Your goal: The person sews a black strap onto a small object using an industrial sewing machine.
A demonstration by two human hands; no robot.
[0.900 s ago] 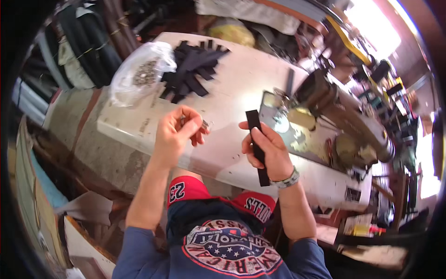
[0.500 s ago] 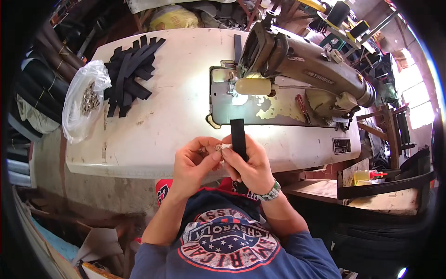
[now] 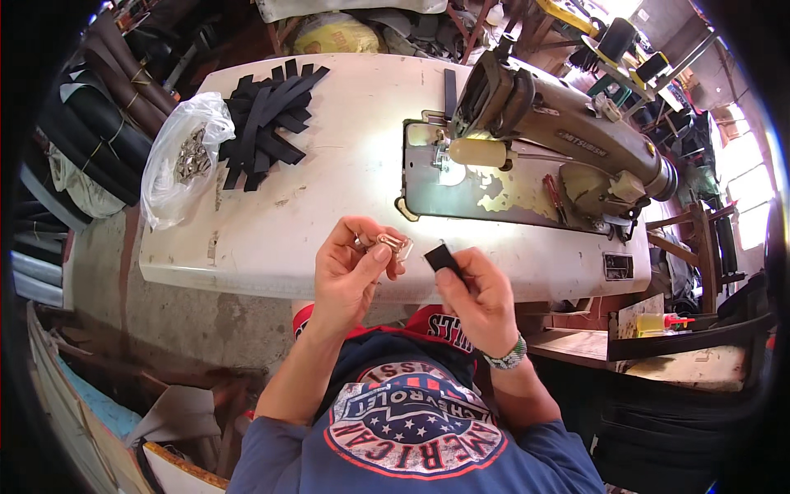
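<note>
Above my lap, at the table's front edge, my left hand [image 3: 352, 272] pinches a small shiny metal buckle [image 3: 396, 247] between thumb and fingers. To its right, slightly apart, my right hand [image 3: 481, 300] grips a black strap [image 3: 441, 260], its end tilted toward the buckle; the rest of the strap is hidden by the hand. A pile of black strips [image 3: 265, 123] lies on the white table [image 3: 337, 148], beside a clear plastic bag [image 3: 164, 198] containing several metal pieces [image 3: 192, 156].
An industrial sewing machine [image 3: 559, 123] stands on the table's right half, with a red-handled tool [image 3: 553, 193] beside it. Dark rolls of material [image 3: 99, 132] lean at the left. A thread stand [image 3: 613, 45] is behind the machine. A wooden shelf [image 3: 658, 354] holding a bottle is at lower right.
My hands came together around the buckle and have since parted a little. The strap, long and upright earlier, now shows a short tilted end, lower and further right than half a second ago.
</note>
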